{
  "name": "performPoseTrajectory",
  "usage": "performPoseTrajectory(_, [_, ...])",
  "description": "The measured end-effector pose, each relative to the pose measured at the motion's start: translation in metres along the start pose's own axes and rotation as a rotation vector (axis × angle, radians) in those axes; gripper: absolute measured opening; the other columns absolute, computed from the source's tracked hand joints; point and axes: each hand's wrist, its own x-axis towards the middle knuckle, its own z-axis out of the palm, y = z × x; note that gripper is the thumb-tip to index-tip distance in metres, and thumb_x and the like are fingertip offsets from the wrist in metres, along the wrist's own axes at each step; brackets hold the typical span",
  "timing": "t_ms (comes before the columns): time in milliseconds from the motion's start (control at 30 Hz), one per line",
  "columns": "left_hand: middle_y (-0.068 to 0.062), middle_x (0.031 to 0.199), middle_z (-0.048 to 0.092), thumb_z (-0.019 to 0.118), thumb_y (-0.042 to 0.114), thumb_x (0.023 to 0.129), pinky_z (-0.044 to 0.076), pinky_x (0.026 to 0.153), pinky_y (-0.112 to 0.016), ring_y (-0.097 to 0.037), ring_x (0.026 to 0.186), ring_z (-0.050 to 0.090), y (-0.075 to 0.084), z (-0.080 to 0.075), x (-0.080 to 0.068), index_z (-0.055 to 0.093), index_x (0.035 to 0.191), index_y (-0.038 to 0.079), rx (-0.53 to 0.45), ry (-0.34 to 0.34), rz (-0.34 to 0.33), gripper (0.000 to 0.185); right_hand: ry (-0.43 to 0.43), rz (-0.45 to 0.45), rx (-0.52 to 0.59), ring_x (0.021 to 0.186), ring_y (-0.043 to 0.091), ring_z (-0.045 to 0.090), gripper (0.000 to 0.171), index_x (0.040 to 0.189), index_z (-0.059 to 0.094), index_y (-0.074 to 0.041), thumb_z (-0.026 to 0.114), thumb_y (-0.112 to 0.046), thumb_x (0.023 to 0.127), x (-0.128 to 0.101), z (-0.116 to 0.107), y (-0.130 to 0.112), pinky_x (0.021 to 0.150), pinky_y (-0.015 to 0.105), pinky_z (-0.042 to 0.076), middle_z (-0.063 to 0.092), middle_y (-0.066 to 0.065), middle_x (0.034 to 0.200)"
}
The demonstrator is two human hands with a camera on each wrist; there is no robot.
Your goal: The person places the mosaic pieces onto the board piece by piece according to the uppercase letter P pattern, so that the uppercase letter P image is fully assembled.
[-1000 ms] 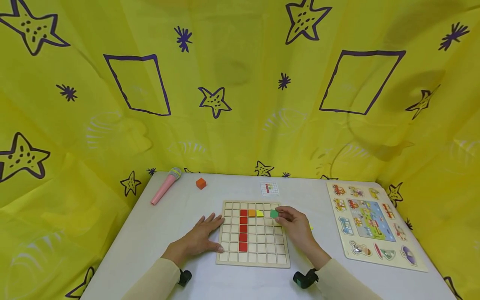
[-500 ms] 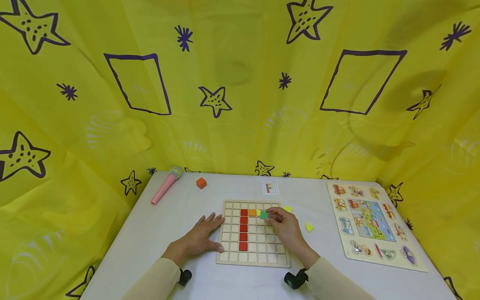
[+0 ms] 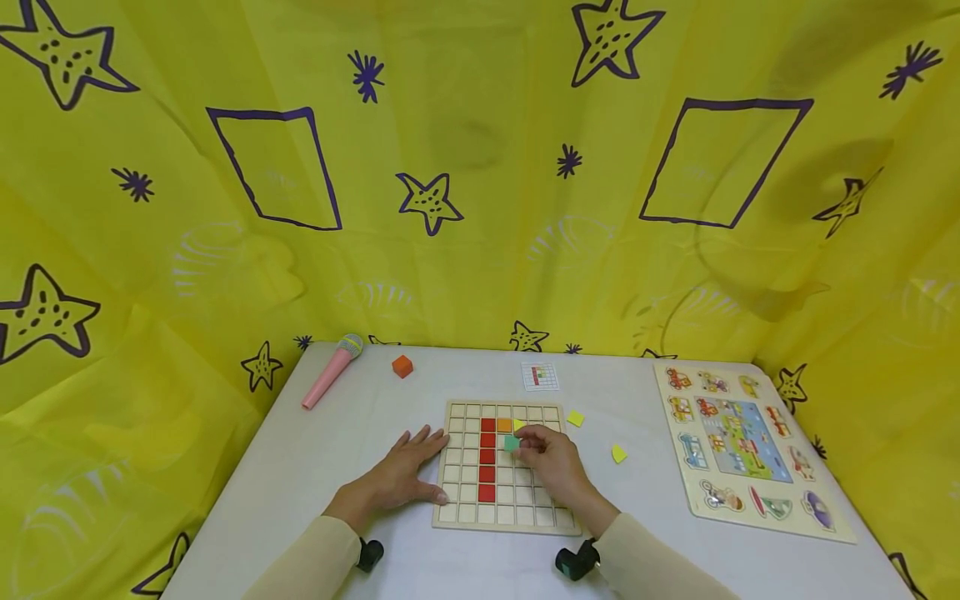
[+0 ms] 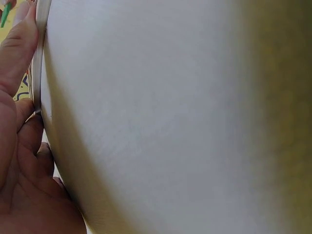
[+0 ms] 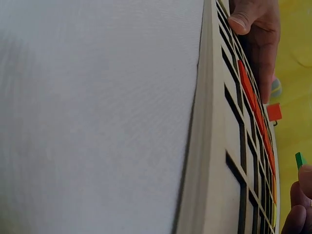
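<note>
My right hand (image 3: 553, 467) pinches a green square tile (image 3: 512, 443) over the wooden grid board (image 3: 459, 467), just right of a column of several red tiles (image 3: 487, 457). An orange tile (image 3: 504, 425) sits in the board beside the top red tile. The yellow tile (image 3: 518, 424) to its right is partly hidden by my right fingers. My left hand (image 3: 399, 473) lies spread at the board's left edge, fingers straight, thumb touching the frame. In the right wrist view, the green tile (image 5: 299, 160) stands out from the fingertips. Whether it touches the board cannot be told.
Two loose yellow pieces, one nearer the board (image 3: 575, 418) and one farther right (image 3: 618, 454), lie on the white table. Behind the board are a small pattern card (image 3: 540, 377), an orange cube (image 3: 402, 367) and a pink microphone (image 3: 327, 379). A picture puzzle (image 3: 798, 523) occupies the right side.
My right hand has carried the green tile leftward and a little nearer to me, from the board's right side to beside the red column. The left hand has stayed put.
</note>
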Motion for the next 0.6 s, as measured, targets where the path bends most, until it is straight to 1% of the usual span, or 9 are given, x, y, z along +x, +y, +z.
performPoseTrajectory(167, [-0.011,0.171,0.035,0.090,0.041,0.080,0.007,0.134,-0.059,-0.038,0.163,0.018,-0.0024,0.0023,0.0011,0.041,0.162,0.007,0.007,0.009,-0.004,0.102,-0.010,-0.029,-0.038,0.082,0.013,0.059,0.020,0.106,0.077,-0.007,0.080,0.002,0.088,0.0007,0.0050,0.0030,0.070,0.018,0.052,0.070,0.001,0.089])
performPoseTrajectory(333, [-0.013,0.171,0.036,0.091,0.040,0.080,0.007,0.134,-0.060,-0.039,0.163,0.018,-0.0034,0.0031,0.0017,0.041,0.162,0.005,0.002,0.011,0.003,0.102,-0.011,-0.024,-0.062,0.080,0.013,0.058,0.020,0.104,0.078,-0.008,0.080,0.003,0.088,0.0022,0.0074,0.0045,0.069,0.018,0.052,0.069,-0.001,0.086])
performPoseTrajectory(600, [-0.012,0.171,0.035,0.090,0.040,0.080,0.007,0.134,-0.059,-0.038,0.163,0.018,-0.0027,0.0023,0.0022,0.041,0.162,0.006,0.002,0.008,-0.004,0.102,-0.036,-0.051,-0.084,0.082,0.014,0.059,0.019,0.105,0.077,-0.006,0.080,0.002,0.088,0.0017,0.0085,0.0059,0.070,0.018,0.053,0.069,0.000,0.088])
